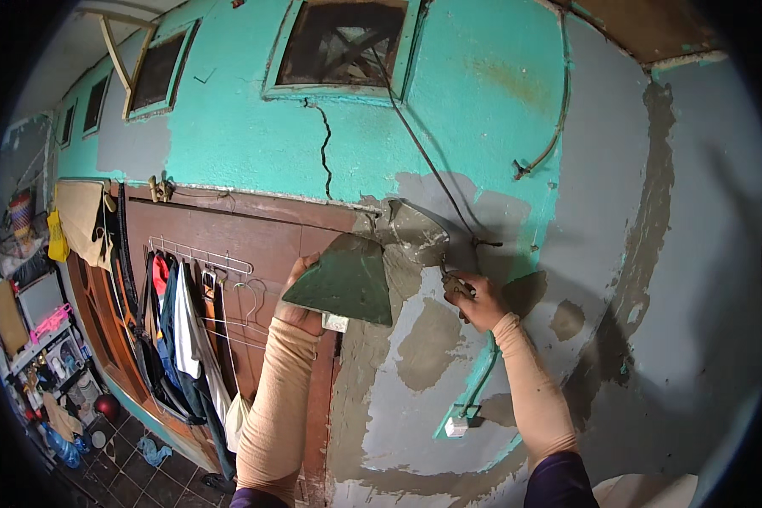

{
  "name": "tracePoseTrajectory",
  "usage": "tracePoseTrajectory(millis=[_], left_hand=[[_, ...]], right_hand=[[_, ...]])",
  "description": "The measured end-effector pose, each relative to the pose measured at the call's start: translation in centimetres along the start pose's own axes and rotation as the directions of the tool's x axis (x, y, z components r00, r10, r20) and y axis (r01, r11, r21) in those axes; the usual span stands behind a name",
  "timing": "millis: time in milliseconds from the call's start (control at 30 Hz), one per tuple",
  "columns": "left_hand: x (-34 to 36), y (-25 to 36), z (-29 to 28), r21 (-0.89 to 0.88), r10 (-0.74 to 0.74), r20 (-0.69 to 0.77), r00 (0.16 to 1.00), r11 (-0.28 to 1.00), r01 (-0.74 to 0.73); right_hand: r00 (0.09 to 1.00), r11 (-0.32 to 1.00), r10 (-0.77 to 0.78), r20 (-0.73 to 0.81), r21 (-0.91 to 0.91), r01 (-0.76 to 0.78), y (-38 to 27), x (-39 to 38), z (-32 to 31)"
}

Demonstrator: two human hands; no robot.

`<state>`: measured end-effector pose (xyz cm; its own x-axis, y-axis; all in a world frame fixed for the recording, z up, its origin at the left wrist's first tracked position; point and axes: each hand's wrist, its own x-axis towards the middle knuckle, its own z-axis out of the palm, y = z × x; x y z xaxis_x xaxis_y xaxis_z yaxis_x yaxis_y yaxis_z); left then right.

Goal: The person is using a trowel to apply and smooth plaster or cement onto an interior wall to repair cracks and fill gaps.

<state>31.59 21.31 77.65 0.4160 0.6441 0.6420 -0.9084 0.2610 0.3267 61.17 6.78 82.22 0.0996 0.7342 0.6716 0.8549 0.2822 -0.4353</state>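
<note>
My left hand point(299, 300) grips a dark green, flat, trapezoid-shaped board point(347, 279) from its left side, its fingers partly hidden behind it. The board is tilted in front of the door frame's edge. My right hand point(476, 300) is closed around the handle of a trowel, its grip mostly covered by the fingers. The trowel's blade point(419, 233), smeared with grey mortar, lies against the wall by the door's upper corner. Around it, wet-looking grey mortar point(406, 275) covers a strip of wall.
A brown door point(267, 233) with hanging clothes point(186, 322) on a wire rack is at the left. A dark cable point(427, 152) runs down from the window opening point(343, 42). White wall boxes point(455, 426) sit low on the grey wall. Cluttered shelves point(55, 356) stand far left.
</note>
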Motion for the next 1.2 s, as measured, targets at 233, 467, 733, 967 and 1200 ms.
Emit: tracePoseTrajectory(millis=[233,467,733,967,1200], left_hand=[[0.4,0.0,-0.4,-0.015,0.014,-0.028,1.000,1.000,-0.014],[0.8,1.0,-1.3,-0.044,-0.103,0.053,0.993,0.993,0.106],[-0.4,1.5,-2.0,0.186,-0.017,0.122,0.992,0.982,-0.006],[-0.4,1.7,-3.8,0.009,0.009,0.187,0.982,1.000,-0.011],[-3.3,3.9,-4.5,0.115,0.059,-0.003,0.998,0.992,-0.059]], right_hand=[[0.941,0.966,-0.254,-0.223,-0.105,0.236,1.0,-3.0,1.8],[0.949,0.941,-0.301,-0.095,-0.191,0.279,1.7,-2.0,4.2],[0.963,0.946,-0.262,-0.071,-0.217,0.241,1.9,0.9,1.2],[0.949,0.963,-0.234,-0.211,-0.182,0.197,0.6,-2.4,2.8],[0.974,0.972,-0.217,-0.069,-0.111,0.208,1.3,-6.3,8.0]])
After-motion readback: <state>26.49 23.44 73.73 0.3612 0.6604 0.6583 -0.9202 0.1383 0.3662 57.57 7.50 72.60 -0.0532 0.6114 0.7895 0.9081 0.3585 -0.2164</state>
